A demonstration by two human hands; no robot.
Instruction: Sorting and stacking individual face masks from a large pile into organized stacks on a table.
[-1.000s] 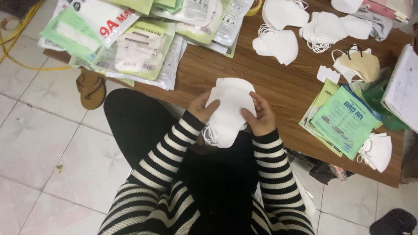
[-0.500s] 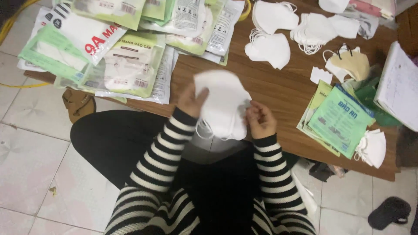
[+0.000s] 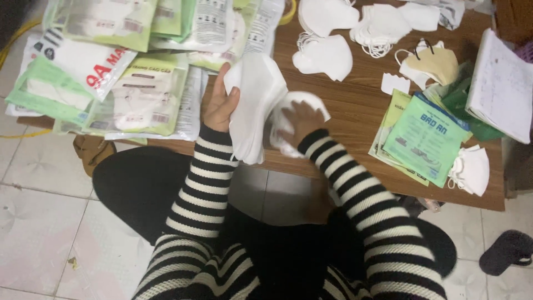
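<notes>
**Stock check: white face masks at the low wooden table**

- Item in hand: stack of white masks, held upright on edge over the near edge of the table. My left hand is clamped on its left face, thumb and fingers wrapped round the bundle.
- Second item: a single white mask, just right of the stack and touching it. My right hand lies on it with fingers spread; I cannot tell whether the fingers are closed on it or only pressing.
- Left of table: printed packets, green and white, overlapping in a loose heap, some hanging past the edge.
- Far side: loose masks in small piles, ear loops trailing.
- Right side: a tan mask, a green packet on top of others, one white mask near the corner, a notebook.
- Floor: a brown sandal under the heap, a dark slipper at right.

Risks, as I judge them:
- The stack is gripped from one side only and stands partly beyond the table edge; a slack grip would let masks slide onto lap or tiles.
- Ear loops could snag between neighbouring masks and drag out more than one.
- The overhanging packets could tip off if nudged by my left sleeve.
</notes>
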